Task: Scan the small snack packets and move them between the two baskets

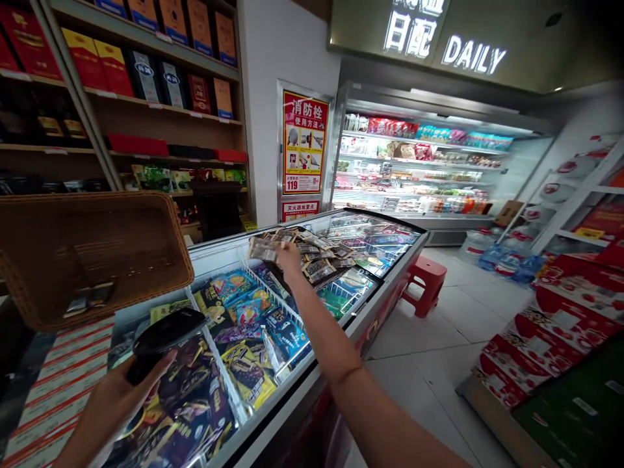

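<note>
- Packet (263,249) of brownish, see-through look, just left of the frame's centre, is pinched at its right end by the person's right hand (288,255); that grip is narrow, fingers drawn together on it.
- From the right grip the packet points out to the left, its long axis running roughly across the frame; I can't tell whether its underside clears what lies below.
- A pile of similar packets (319,252) spreads just right of that hand, strewn at mixed angles over the freezer's glass lid (351,281). The right hand is clearly the nearer one to it.
- Down at the lower left, the left hand (117,396) has its grip wrapped round the handle of a black handheld device (170,328), so it is filled; the device's head tilts to the upper right, above the freezer's bagged goods (190,390).
- A wicker basket (146,227) stands at the left edge of the frame, its inside showing, with a few small packets (90,298) low in it. It lies left of the right hand and well apart from it, while the left hand is nearer, below it.
- Red-striped paper (53,390) lies beneath the basket, toward the lower left corner.
</note>
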The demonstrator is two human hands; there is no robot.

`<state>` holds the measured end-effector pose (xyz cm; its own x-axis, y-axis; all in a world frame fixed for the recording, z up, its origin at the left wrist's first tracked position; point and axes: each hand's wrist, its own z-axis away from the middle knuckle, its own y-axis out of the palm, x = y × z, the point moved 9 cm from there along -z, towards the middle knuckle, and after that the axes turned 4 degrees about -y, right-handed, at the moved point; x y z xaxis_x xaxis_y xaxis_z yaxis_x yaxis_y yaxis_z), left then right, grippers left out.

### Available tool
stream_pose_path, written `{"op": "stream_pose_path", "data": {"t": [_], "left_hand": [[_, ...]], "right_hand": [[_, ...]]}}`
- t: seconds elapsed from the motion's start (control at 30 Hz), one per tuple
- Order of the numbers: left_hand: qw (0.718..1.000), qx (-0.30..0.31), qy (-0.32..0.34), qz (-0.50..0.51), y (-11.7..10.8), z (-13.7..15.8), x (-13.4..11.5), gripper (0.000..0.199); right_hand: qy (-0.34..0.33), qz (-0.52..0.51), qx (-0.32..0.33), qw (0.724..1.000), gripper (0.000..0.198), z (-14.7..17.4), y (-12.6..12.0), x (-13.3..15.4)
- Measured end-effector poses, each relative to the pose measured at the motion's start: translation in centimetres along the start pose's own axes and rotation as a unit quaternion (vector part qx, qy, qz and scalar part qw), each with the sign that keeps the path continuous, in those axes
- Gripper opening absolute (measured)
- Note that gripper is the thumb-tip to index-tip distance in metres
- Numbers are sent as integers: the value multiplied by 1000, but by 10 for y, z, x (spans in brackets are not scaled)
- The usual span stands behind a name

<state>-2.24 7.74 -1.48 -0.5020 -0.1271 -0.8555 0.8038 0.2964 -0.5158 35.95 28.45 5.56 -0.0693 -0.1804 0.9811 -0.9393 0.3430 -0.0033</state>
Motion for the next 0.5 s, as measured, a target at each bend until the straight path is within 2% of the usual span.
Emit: {"op": "stream_pose_path", "data": {"t": [0.07,0.13,0.2,0.27,0.37,0.43,0.5], "left_hand": [[999,22,-26,-4,1,0,1,54],[1000,7,-17,2,-3,3,-5,55],[1000,-18,-3,3,-8,6,-11,57],[1000,-26,-4,-3,-10,8,-14,59],[1000,-9,-17,-6,-8,9,-14,58],[999,-34,-10,9,-12,11,-17,58],[996,-84,-10,18,-21,14,-17,59]], "right_hand": [[-19,73,-84,994,15,-22,-47,11],[-27,150,-160,975,14,-38,-87,18],[-36,216,-206,954,16,-47,-111,22],[-52,264,-225,937,22,-51,-119,25],[-77,309,-234,919,35,-50,-113,25],[-82,322,-246,911,46,-44,-108,24],[-84,326,-255,906,57,-36,-102,24]]}}
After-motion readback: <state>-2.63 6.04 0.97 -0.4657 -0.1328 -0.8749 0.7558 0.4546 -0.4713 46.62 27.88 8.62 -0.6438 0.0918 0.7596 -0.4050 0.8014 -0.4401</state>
